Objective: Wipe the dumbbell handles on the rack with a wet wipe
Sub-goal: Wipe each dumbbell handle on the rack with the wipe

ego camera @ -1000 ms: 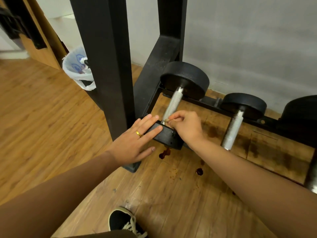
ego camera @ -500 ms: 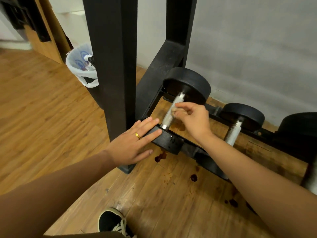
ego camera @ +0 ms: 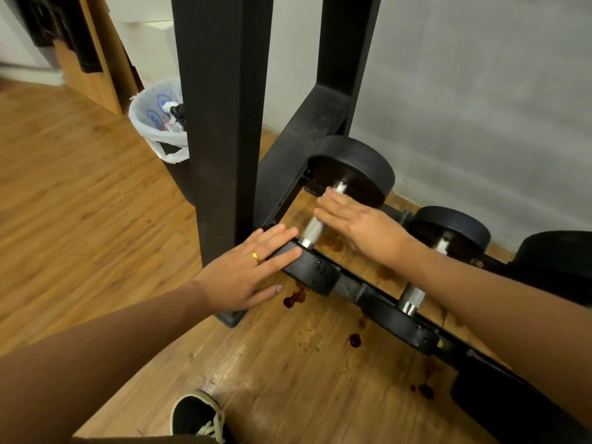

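Rack post (ego camera: 221,123) beside handle (ego camera: 312,227) partly hides bin (ego camera: 153,123).

Blurred right hand (ego camera: 362,225) covers half the handle (ego camera: 313,229).

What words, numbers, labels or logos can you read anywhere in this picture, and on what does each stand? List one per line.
No text here can be read.
Bin liner: blue round printed marks, too blurred to read.
Near head of the left dumbbell: only small dots, no legible number.
Rack post: no lettering visible.
Shoe: no lettering visible.
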A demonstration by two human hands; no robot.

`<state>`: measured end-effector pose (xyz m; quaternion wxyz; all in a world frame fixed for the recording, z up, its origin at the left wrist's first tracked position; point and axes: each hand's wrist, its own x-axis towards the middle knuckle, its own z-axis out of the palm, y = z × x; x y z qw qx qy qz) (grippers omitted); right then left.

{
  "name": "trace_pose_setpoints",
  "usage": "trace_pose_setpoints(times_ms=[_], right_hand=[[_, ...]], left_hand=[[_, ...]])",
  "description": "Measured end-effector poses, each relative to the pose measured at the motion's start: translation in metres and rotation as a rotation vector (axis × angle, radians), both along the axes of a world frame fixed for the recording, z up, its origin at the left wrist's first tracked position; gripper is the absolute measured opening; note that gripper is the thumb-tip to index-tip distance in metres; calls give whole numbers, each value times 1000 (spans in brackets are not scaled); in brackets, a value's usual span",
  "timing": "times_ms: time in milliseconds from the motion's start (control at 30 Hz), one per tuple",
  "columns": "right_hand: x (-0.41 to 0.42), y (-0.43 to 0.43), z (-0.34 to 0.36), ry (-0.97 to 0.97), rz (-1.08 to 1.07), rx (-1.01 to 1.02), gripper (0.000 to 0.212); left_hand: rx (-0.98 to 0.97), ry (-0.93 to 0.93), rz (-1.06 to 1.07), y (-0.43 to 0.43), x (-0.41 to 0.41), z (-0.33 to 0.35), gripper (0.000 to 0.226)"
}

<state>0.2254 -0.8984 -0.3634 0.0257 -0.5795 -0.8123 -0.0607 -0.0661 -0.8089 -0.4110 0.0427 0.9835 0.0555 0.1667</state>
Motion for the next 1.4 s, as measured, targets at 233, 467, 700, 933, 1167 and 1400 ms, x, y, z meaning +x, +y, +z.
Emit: trace_pose_setpoints(times_ms=[233,467,700,933,1167,1400], right_hand=[[8,-2,9,-88,162,-118,81],[-15,-28,0,-140,207,-252,102],[6,-16,17,-104,-45,-183,95],[-19,-25,0,-132,159,-255,103],[-13,-5,19,-189,-110,-200,91],[-22,14,32,-224,-172,-252,87]], left_hand=[[-5,2,5,-1,0,0,71],[3,10,5,0,0,-2,74],[-10,14,9,-1,0,0,71],[17,1,8,0,0,-3,69],[3,10,8,0,0,1,69],[12,28,1,1,-1,1,70]])
